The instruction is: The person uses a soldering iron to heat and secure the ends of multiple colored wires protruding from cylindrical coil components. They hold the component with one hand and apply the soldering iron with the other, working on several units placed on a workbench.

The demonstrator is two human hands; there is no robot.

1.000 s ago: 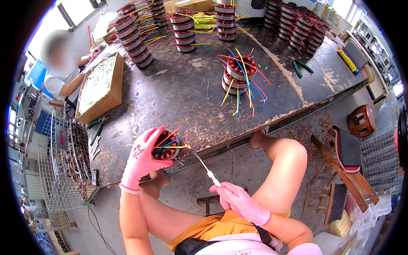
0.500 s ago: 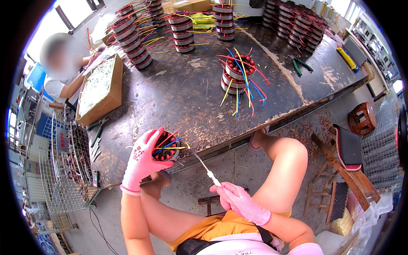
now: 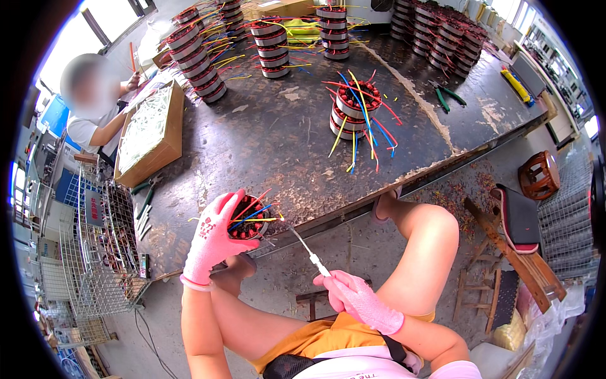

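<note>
My left hand (image 3: pixel 216 234), in a pink glove, is wrapped round a wound motor stator (image 3: pixel 251 228) at the table's near edge. Red, blue and yellow wires stick out of the stator's top, and the palm and fingers hide its left side. In my pink-gloved right hand (image 3: pixel 361 302) is a slim tool with a white handle (image 3: pixel 320 265) and a thin shaft. The shaft points up and left toward the stator; its tip ends close to the wires, apparently not touching. Farther off, two stacked stators (image 3: pixel 352 114) with long coloured wires stand on the table.
Stator stacks (image 3: pixel 271 50) line the table's (image 3: pixel 265 139) far side, with darker ones (image 3: pixel 442 41) at far right. Green-handled pliers (image 3: pixel 447 96) lie at right. A carton of white sleeves (image 3: pixel 151 129) sits at left, near a co-worker (image 3: pixel 95 107). A wire basket (image 3: pixel 104 252) stands left.
My hands, the stator and the tool hold nearly the same places. At left, the co-worker's hand has shifted above the carton.
</note>
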